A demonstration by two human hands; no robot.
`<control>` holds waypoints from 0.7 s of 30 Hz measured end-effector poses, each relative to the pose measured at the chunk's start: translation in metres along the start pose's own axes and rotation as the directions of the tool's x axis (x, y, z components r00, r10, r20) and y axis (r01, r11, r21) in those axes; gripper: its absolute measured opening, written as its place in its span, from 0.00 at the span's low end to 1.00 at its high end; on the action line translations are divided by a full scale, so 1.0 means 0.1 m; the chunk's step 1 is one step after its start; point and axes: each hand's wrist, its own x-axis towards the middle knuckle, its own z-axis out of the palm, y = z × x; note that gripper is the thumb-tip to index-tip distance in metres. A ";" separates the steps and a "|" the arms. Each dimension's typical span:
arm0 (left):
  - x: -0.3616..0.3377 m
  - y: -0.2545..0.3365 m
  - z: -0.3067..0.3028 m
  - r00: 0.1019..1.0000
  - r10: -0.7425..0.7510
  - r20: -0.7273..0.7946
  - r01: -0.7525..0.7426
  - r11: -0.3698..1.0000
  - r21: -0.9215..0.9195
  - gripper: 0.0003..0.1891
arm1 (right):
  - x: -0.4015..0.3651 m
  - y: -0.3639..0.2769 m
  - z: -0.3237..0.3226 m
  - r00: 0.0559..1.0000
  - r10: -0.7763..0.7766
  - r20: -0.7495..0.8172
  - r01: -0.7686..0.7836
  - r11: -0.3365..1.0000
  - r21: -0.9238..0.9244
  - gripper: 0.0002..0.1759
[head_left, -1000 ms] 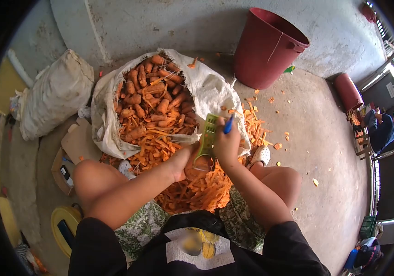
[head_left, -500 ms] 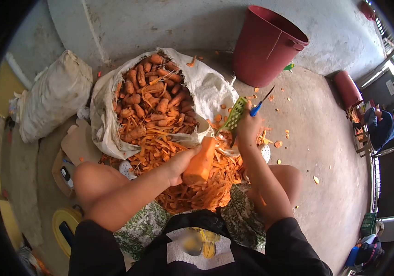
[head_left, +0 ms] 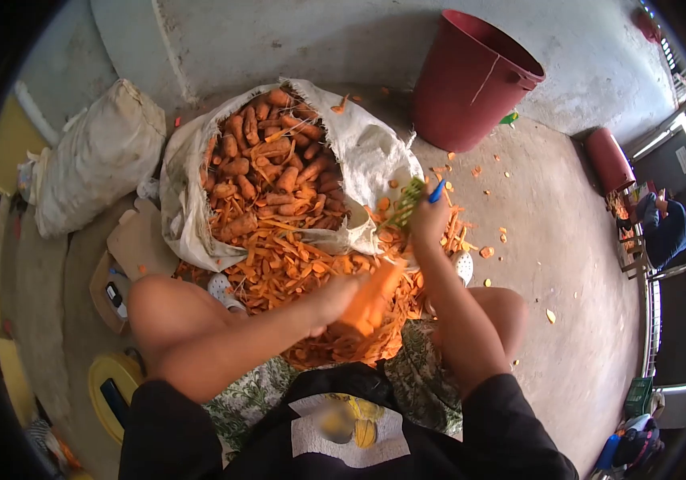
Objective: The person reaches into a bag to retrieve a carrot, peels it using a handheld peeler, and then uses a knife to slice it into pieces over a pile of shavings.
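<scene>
A large peeled carrot (head_left: pixel 371 300), blurred by motion, is gripped in my left hand (head_left: pixel 338 299) above a heap of orange peelings (head_left: pixel 303 268). To its right, my right hand (head_left: pixel 429 222) is closed round a green perforated peeler (head_left: pixel 405 203) and a knife with a blue handle (head_left: pixel 437 191); the knife's blade is too blurred to make out. Just beyond both hands lies an open white sack (head_left: pixel 371 148) full of unpeeled carrots (head_left: pixel 279 172), with loose peelings spilling from its near edge.
A tall red bin (head_left: pixel 471 84) stands against the back wall. On the left are a full white sack (head_left: pixel 103 160), cardboard (head_left: pixel 143 240) and a yellow lid (head_left: pixel 107 384) with a phone. Far right, a person (head_left: pixel 667 232) sits near another red bin (head_left: pixel 609 160). Carrot scraps dot the floor.
The carrot in my left hand has swung slightly right and down, with its top tilted further right. My right hand has shifted a little, and the green peeler and knife have turned.
</scene>
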 end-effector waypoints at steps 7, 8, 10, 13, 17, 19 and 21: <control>0.08 -0.03 -0.14 0.998 -0.051 -0.033 0.037 0.938 -0.344 0.21 | -0.15 -0.25 -0.07 0.995 0.034 0.094 -0.059 0.960 0.275 0.16; 0.08 -0.02 -0.16 0.996 -0.046 -0.071 0.018 0.936 -0.352 0.21 | -0.26 -0.27 -0.04 0.976 0.063 0.206 -0.134 0.926 0.353 0.16; 0.07 0.03 -0.11 0.995 0.000 -0.103 -0.035 0.939 -0.342 0.21 | -0.44 -0.24 0.00 0.958 -0.014 0.286 -0.083 0.943 0.322 0.15; 0.15 -0.04 -0.15 0.985 0.037 -0.166 -0.098 0.921 -0.377 0.21 | -0.68 -0.30 0.02 0.940 -0.107 0.324 0.030 0.972 0.233 0.15; 0.14 0.00 -0.11 0.965 0.040 -0.258 -0.141 0.910 -0.389 0.20 | -0.81 -0.28 0.05 0.915 -0.270 0.300 0.262 0.963 0.068 0.14; 0.13 0.02 -0.11 0.960 0.022 -0.279 -0.131 0.916 -0.380 0.20 | -0.84 -0.30 0.05 0.920 -0.267 0.288 0.285 0.958 -0.020 0.14; 0.09 0.06 -0.08 0.957 0.074 -0.279 -0.147 0.957 -0.249 0.19 | -0.79 -0.25 0.05 0.926 -0.263 0.272 0.302 0.947 -0.112 0.13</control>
